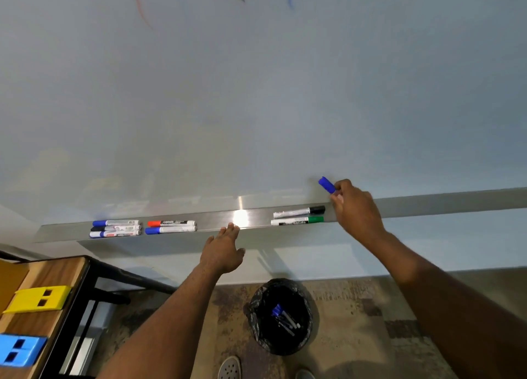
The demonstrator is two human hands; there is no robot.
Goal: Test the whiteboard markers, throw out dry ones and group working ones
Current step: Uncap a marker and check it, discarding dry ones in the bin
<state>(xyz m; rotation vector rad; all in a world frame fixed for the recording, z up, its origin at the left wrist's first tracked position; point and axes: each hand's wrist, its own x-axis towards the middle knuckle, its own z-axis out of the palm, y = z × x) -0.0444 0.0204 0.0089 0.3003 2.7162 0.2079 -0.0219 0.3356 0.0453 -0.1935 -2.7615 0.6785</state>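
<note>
Right hand: my right hand [355, 207] has its fingers curled round a blue-capped marker [326, 184]; only the cap end shows, sticking up and left out of my grip, close against the whiteboard [256, 93].
Left hand: my left hand [225, 249] is flat and empty, fingers straight, fingertips [229, 228] at the front lip of the metal tray [216, 222].
Tray, right: a black-capped marker [299, 211] and a green-capped marker [297, 220] lie side by side just left of my right hand.
Tray, left: a red-capped marker [171, 223] above a blue one [170, 230]; further left, three more markers [115, 228] packed together.
Board: red, black and blue strokes at the top edge.
Bin: a black-lined bin [281, 316] on the floor below holds several markers [285, 319].
Table: a yellow block [37, 299] and a blue block [20, 350] at far left.
</note>
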